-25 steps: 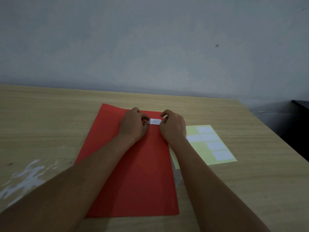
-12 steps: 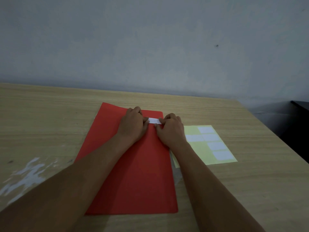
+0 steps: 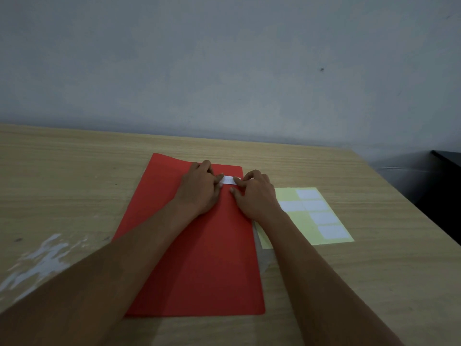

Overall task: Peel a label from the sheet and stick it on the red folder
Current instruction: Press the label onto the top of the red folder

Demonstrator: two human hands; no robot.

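Observation:
The red folder lies flat on the wooden table, long side running away from me. A small white label lies on the folder near its far right corner. My left hand presses on the label's left end with its fingertips. My right hand rests on the folder with fingertips on the label's right end. To the right of the folder lies the pale yellow label sheet, with several white labels left on it; my right wrist covers its left part.
The wooden table has a patch of white smears at the near left. Its right edge drops off beside a dark object. A grey wall stands behind the table.
Both hands stay at the label on the folder. My right hand shifted slightly left and then back right along the label, fingers spreading. The folder and sheet have not moved.

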